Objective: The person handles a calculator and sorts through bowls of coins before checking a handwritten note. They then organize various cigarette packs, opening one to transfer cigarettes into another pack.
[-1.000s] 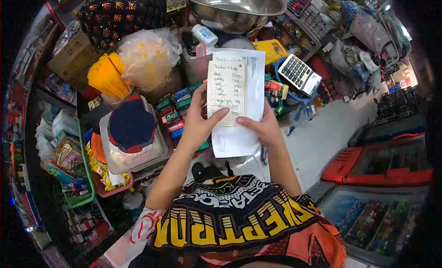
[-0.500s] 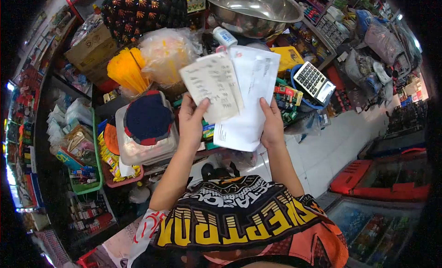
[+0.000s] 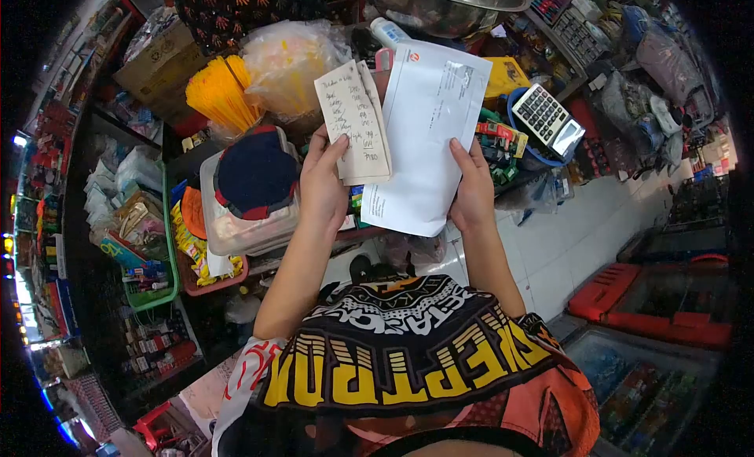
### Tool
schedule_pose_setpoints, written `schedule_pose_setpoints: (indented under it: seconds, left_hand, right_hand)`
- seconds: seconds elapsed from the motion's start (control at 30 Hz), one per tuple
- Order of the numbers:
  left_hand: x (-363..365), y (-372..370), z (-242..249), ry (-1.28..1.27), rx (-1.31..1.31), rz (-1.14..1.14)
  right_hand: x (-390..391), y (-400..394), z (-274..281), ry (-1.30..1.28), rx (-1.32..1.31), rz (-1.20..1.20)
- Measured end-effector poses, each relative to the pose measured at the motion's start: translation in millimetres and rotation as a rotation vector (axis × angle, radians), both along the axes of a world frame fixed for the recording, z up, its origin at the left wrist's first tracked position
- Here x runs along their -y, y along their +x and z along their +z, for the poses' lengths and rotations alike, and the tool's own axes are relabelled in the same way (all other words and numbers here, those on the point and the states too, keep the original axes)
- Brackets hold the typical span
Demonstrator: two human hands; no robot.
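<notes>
Between the thumb and fingers of my left hand (image 3: 323, 182) is a small notepad (image 3: 357, 127) with handwritten words and figures on its top page. My right hand (image 3: 473, 186) grips the right edge of a white printed envelope (image 3: 428, 135), thumb on the front. The envelope has a small red logo at its top left. Its left edge lies close beside the notepad's right side. Both papers are held upright in front of me, above the cluttered counter. The fingers behind each paper are partly hidden.
A calculator (image 3: 547, 123) rests on a blue basin (image 3: 514, 100) at the right. To the left, a dark cap (image 3: 255, 174) sits on a plastic container (image 3: 263, 233). Yellow strips (image 3: 220, 92), a steel bowl (image 3: 463, 5) and a red-edged freezer (image 3: 605, 288) stand around.
The notepad has turned more upright and drawn slightly apart from the envelope, so its writing is readable. Both hands appear a little higher in view, still holding the same papers.
</notes>
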State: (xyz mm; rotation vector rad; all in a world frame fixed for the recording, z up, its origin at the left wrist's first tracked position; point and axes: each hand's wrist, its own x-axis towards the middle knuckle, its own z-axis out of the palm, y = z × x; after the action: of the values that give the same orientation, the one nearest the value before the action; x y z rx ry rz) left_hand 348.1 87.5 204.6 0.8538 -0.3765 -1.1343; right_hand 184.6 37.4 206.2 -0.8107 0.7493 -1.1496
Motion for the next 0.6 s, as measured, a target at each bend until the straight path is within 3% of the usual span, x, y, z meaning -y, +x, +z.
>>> schedule_pose_setpoints:
  seconds: [0.5, 0.6]
  left_hand:
    - [4, -19, -3, -0.005, 0.015, -0.08]
    - [11, -23, -3, 0.018, 0.165, -0.068]
  right_hand:
    - [-4, -6, -4, -0.071, -0.04, 0.058]
    - [-9, -2, 4, 0.034, -0.087, -0.038]
